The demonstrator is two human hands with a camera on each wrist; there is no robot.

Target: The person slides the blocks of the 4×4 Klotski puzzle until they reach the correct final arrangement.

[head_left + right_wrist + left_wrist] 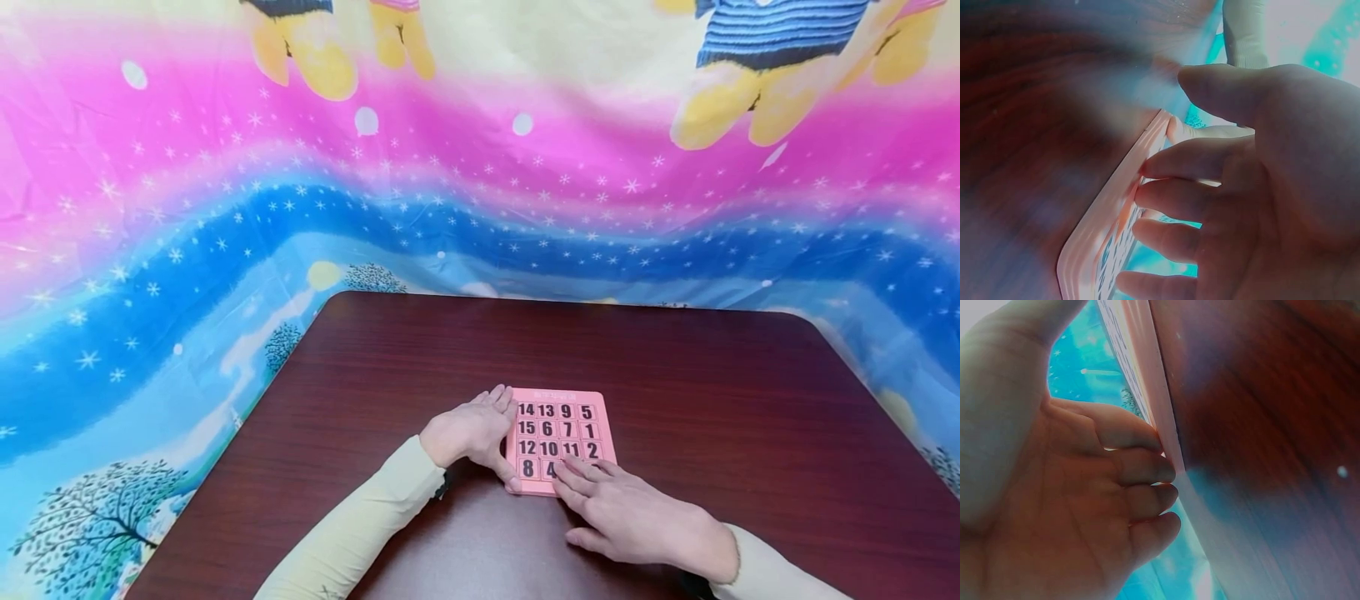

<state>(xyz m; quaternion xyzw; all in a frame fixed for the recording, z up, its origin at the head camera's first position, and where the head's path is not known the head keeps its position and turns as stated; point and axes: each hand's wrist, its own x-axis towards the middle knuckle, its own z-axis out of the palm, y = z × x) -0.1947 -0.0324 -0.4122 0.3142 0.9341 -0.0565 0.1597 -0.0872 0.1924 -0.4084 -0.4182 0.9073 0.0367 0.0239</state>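
A pink number slide puzzle [561, 398] lies flat on the table, its square tiles printed with black numerals in rows. My left hand [472, 429] rests along its left side, the fingertips at the upper part of that edge and the thumb at the lower left corner. In the left wrist view those fingers [1150, 465] are nearly straight, with their tips against the pink side. My right hand [630, 508] reaches over the lower right part, fingertips on the bottom row and hiding tiles there. Its thumb [1216, 87] is held apart from the puzzle in the right wrist view.
The dark brown wooden table [712, 383] has rounded far corners. Behind and beside it hangs a colourful cloth [480, 192] with snowflakes, trees and cartoon figures. Light-coloured sleeves [360, 521] cover both forearms.
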